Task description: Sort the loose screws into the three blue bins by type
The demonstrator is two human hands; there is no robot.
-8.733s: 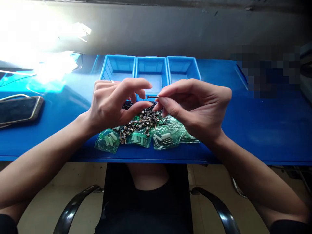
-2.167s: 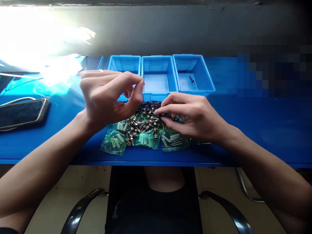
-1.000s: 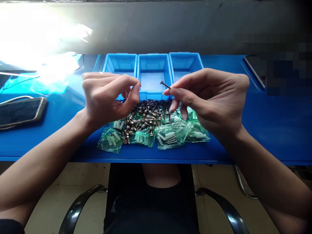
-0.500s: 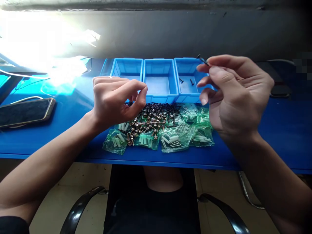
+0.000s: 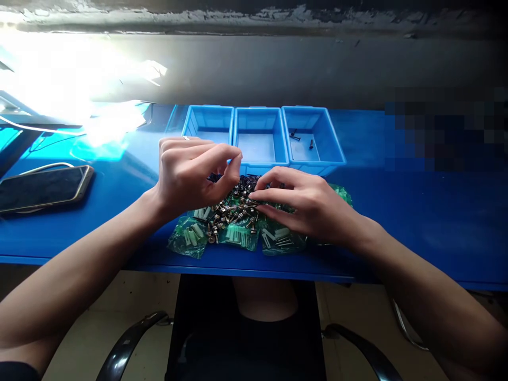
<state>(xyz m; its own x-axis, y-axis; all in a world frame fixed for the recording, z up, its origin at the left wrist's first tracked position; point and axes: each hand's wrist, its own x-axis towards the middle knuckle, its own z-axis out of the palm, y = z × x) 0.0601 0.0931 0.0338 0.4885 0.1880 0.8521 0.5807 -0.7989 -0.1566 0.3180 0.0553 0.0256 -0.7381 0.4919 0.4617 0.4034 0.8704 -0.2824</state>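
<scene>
Black and brassy metal screws lie in a loose heap in front of you, near the table's front edge, the black ones mostly toward the far side. Your right hand is over the heap's right part, palm down; thumb and forefinger stand apart, tips at the screws. Whether they touch one, you cannot tell from this angle. Your left hand, silvery ring on a finger, hangs over the heap's left side, thumb and forefinger tips brought together. Can't tell if anything small is pinched there or tucked in the curled fingers behind.

Around the near side: clear green plastic packets with pale plugs, one at left, one at centre, one at right, the last partly under your right hand and showing thin metal screws too. More green plastic shows behind that hand.

Beyond the heap, three open blue plastic bins stand side by side: left bin, middle bin, right bin. A few black screws lie on the right bin's floor.

Farther left on the glossy blue table: dark-screened phone, pale cable behind it.
</scene>
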